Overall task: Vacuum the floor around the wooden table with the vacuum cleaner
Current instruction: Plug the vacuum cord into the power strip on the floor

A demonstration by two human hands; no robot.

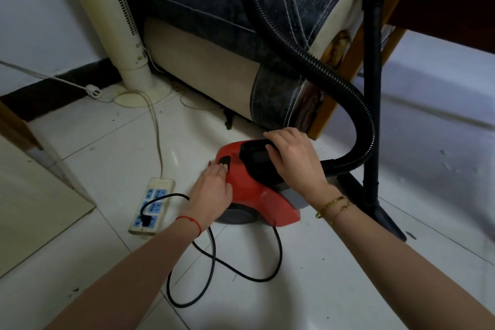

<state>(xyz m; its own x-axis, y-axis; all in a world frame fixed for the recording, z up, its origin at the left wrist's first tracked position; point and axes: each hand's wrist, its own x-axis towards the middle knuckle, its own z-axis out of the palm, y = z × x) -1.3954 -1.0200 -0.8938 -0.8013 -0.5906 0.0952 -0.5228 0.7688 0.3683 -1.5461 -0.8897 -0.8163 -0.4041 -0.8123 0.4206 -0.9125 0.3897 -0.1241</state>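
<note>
Press the black switch [224, 162] straight down with your left hand [211, 193]; its fingers [218, 169] lie straight, their tips on the switch. Your right hand [293, 158] curls around the black handle [254, 148], so keep it firm to stop the body from sliding. The red vacuum cleaner [257, 182] sits on the tiled floor [308, 289] under both hands, beside the wooden table [340, 72]. Its cord [214, 262] is plugged into the power strip [152, 205].
</note>
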